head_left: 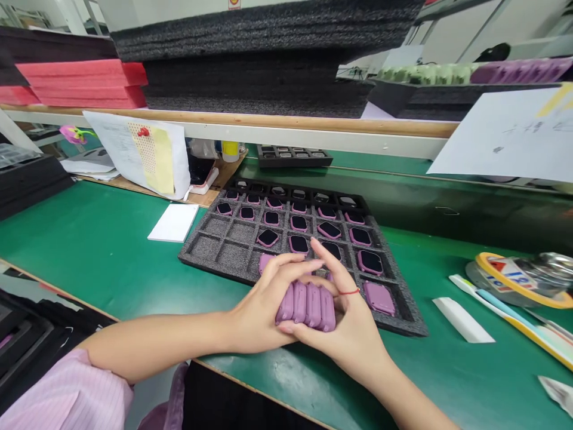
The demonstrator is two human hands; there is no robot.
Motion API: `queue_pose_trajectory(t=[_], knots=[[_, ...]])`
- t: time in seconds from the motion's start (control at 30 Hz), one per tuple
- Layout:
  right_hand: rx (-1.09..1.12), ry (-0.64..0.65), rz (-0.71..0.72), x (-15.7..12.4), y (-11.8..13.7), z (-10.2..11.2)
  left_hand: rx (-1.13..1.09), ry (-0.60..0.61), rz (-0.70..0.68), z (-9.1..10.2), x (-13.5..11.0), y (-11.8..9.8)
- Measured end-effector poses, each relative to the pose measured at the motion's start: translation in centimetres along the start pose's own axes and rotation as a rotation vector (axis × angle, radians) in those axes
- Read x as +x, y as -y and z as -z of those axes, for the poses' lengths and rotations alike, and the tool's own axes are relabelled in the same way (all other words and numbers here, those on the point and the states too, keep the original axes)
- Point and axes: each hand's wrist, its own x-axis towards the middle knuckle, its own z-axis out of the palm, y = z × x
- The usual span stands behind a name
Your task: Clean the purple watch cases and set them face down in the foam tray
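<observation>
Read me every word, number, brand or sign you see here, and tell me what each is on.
"18": on the red, white and blue label of the round, yellow-rimmed object; its other marks are unclear.
Too blurred to read: handwriting on the large white paper sheet at right, faint writing on the white paper sheet at left.
Too small: the red-and-yellow sign at the top.

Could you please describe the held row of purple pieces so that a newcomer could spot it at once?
On the green table lies a dark foam tray. At its near side, the left hand and right hand hold the row of purple pieces. Unlike the single pieces in its compartments, these sit bunched side by side.
</observation>
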Motion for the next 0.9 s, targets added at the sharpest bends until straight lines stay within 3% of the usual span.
queue_pose_trajectory(t=[0.1,0.2,0.27,0.43,0.7,0.77,0.9], knots=[[-0.075,-0.035,0.122,-0.2,-0.5,0.1,-0.174,0.021,0.187,0.0,0.0,-0.8],[-0.140,-0.050,0.178,-0.1,-0.8,0.5,-0.536,0.065,0.451,0.1,0.4,-1.7],[-0.141,-0.037,0.225,0.1,-0.9,0.8,-0.712,0.091,0.544,0.3,0.7,-2.0],[-0.163,-0.014,0.269,0.5,-1.1,1.1,-0.772,0.076,0.550,0.3,1.0,-1.6],[-0.241,-0.098,0.260,0.3,-1.9,-0.4,-0.439,-0.136,0.608,-0.9,0.4,-2.4],[-0.246,-0.118,0.286,0.3,-1.8,-0.7,-0.506,-0.138,0.636,-0.9,0.3,-2.4],[-0.208,-0.090,0.259,0.3,-1.4,-0.5,-0.839,-0.008,0.710,-0.3,0.4,-2.2]])
